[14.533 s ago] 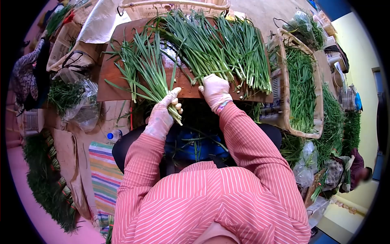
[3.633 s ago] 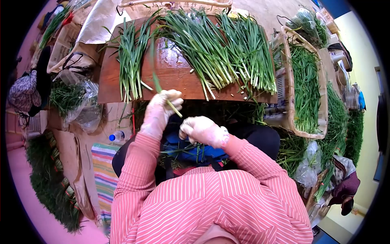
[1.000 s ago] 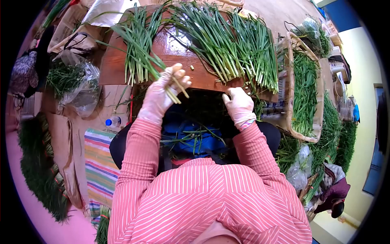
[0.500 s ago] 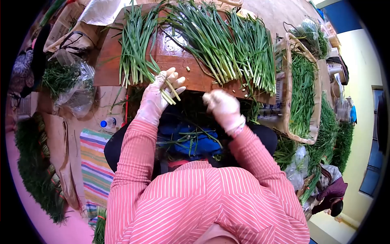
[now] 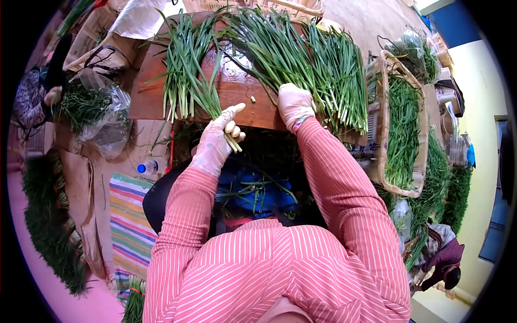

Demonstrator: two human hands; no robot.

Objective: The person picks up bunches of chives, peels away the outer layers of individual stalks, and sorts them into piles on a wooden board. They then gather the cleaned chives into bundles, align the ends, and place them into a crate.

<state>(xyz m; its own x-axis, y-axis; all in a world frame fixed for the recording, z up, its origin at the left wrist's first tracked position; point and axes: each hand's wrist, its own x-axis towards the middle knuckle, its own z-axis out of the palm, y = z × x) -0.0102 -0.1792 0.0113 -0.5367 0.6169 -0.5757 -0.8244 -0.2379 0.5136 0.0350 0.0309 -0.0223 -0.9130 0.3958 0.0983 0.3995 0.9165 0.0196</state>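
Observation:
Garlic chives lie on a wooden board in a left bunch (image 5: 183,70) and a larger right pile (image 5: 269,46), their pale stalk ends towards me. My gloved left hand (image 5: 214,141) is closed round a few garlic chives (image 5: 207,98), below the board's near edge. Their cut ends stick out under its fingers, and the leaves reach up onto the board. At the stalk ends of the larger pile is my gloved right hand (image 5: 295,105), its fingers curled round chives at the pile's left side. The fingertips are partly hidden.
A long basket (image 5: 383,116) of greens stands right of the wooden board (image 5: 148,89). To the left are a plastic bag (image 5: 110,126) of greens, a capped bottle (image 5: 148,167) and a striped mat (image 5: 129,220). Another person (image 5: 444,258) bends at lower right; a second person's hand (image 5: 53,96) shows far left.
My right hand has moved up and forward from above my lap to the larger pile. My left hand keeps its few stalks, with its fingers now closed more tightly.

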